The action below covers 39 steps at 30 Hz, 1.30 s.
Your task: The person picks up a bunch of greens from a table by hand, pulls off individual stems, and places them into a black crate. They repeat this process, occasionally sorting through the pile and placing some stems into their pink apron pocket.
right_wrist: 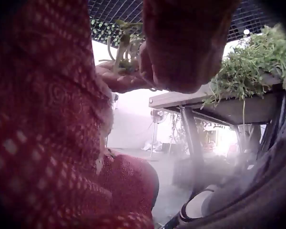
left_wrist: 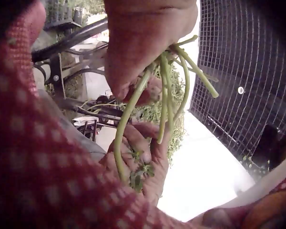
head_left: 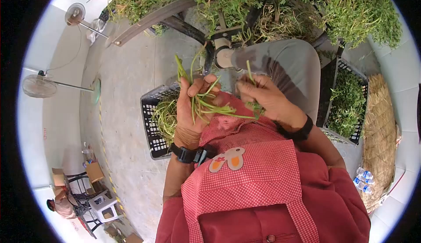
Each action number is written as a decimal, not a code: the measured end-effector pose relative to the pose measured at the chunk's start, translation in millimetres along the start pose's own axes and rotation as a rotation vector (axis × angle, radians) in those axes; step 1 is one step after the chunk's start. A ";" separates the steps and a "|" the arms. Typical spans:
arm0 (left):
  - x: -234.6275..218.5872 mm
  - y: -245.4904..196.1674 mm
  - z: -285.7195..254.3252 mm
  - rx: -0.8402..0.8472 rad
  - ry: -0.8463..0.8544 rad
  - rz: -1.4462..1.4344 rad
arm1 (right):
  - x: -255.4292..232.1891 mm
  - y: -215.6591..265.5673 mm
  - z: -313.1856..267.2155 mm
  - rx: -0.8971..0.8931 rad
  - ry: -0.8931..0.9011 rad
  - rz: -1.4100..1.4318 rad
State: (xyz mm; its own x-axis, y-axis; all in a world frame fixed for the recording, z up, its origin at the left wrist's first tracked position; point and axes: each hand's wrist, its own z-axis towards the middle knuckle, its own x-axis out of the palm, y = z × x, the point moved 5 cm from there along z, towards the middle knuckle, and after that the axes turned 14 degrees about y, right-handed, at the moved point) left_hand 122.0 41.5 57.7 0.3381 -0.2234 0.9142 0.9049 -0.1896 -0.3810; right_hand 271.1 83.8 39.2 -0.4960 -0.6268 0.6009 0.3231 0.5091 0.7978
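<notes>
The left hand (head_left: 193,100) holds a small bunch of green stems (head_left: 204,105) across its palm, its fingers curled over them; the cut stem ends (left_wrist: 169,90) stick out past its thumb in the left wrist view. Just to the right, the right hand (head_left: 269,100) pinches a short stem piece (head_left: 250,73) between thumb and fingers. A leafy sprig (head_left: 255,108) lies under the right hand, at the tip of a long stem from the left hand. In the right wrist view the right hand (right_wrist: 186,47) is dark and partly hides the stems.
Leafy greens (head_left: 245,1) cover the curved table (head_left: 153,17) ahead. A black crate (head_left: 154,143) with stems stands at left, another crate (head_left: 360,111) with greens at right. Beside it are a straw roll (head_left: 377,142) and bottles (head_left: 364,179). Fans stand far left; a person sits lower left.
</notes>
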 end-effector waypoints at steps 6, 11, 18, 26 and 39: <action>10.5 2.4 2.0 0.032 0.153 -0.071 | 26.1 1.8 -3.9 0.090 0.190 -0.272; 19.5 8.3 3.0 -0.018 0.120 0.043 | 23.5 -2.1 3.7 0.017 0.188 -0.456; 1.9 8.5 11.4 -0.057 0.157 0.121 | 24.0 -8.5 11.7 -0.004 0.131 -0.333; -4.6 17.4 14.4 -0.014 0.177 0.117 | 22.2 -4.7 13.5 -0.117 -0.012 -0.747; -4.7 19.7 17.1 -0.030 0.022 0.280 | 27.3 4.4 16.3 -0.210 -0.033 -0.767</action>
State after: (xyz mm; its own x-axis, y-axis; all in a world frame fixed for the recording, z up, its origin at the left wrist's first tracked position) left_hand 142.6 55.1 48.3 0.5681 -0.2915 0.7696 0.7689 -0.1453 -0.6227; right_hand 245.7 78.6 58.3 -0.6640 -0.7382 -0.1193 0.0252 -0.1815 0.9831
